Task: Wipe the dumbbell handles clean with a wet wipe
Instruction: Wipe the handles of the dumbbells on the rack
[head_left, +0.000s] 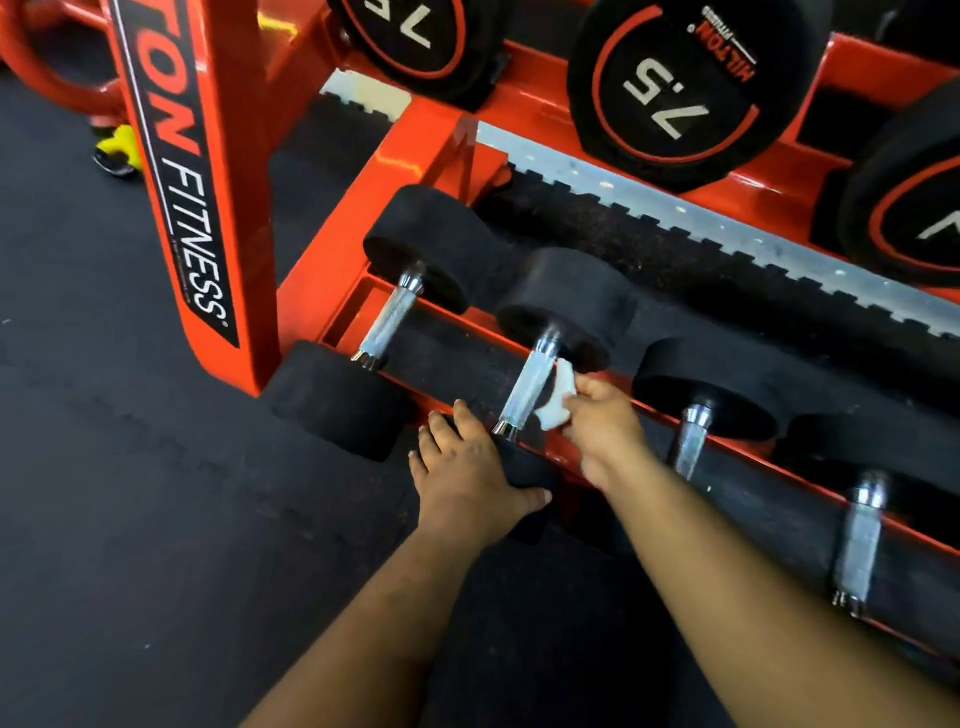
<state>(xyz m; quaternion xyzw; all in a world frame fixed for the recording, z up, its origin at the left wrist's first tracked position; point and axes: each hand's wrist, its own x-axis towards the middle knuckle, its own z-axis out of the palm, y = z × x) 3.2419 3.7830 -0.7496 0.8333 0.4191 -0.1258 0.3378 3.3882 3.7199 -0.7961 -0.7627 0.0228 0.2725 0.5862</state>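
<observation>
**Wet wipe against the second dumbbell's handle**

Head view: the right hand (605, 415) pinches a crumpled white wet wipe (555, 397) between thumb and fingertips, fingers curled onto it. The wipe touches the right side of a knurled chrome handle (529, 384), which belongs to the 2nd dumbbell from the left on the bottom shelf of an orange rack (332, 270). Just left of that grip and nearer the camera, the left hand (467, 470) lies on top of this dumbbell's near black head (524, 470), fingers fairly straight and spread over it, thumb along its near edge. The far head (566, 304) sits beyond the wipe, up the handle.

Left of the grip lies another dumbbell, its handle (387, 325) bare. Right of the grip, 2 more chrome handles (691, 441) (860, 543) slope the same way along the shelf. Above and beyond the hands, on the upper shelf, stands a larger dumbbell head marked 7.5 (670, 88). The rack's upright (192, 208) reads "FITNESS". The floor (130, 493) is dark rubber matting.
</observation>
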